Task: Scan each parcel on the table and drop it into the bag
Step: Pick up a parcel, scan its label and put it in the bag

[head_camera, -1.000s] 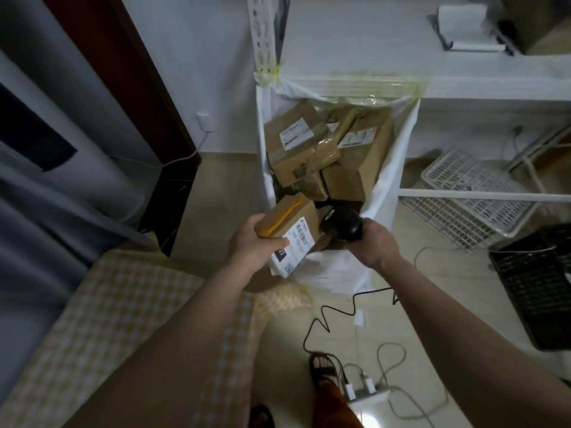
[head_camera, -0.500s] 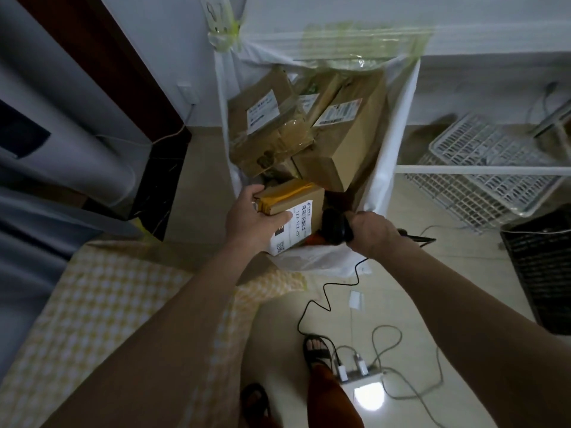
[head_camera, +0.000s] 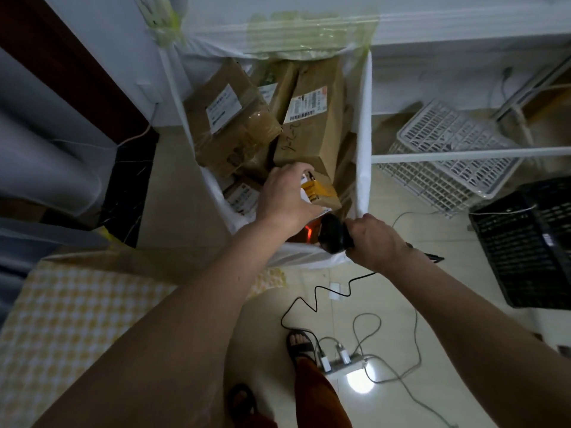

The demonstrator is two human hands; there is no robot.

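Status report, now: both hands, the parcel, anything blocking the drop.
Left hand holds small parcel over white bag. Right hand grips scanner, red light on. Bag piled with boxes; little room, nothing else blocking.

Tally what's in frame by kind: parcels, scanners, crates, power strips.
Parcels: 5 distinguishable: taped box, middle box, tall box, labelled one low in the bag, yellow-taped one at the left hand; others may be hidden
Scanners: 1, held in the right hand
Crates: 2, white, black
Power strips: 1
Total: 9
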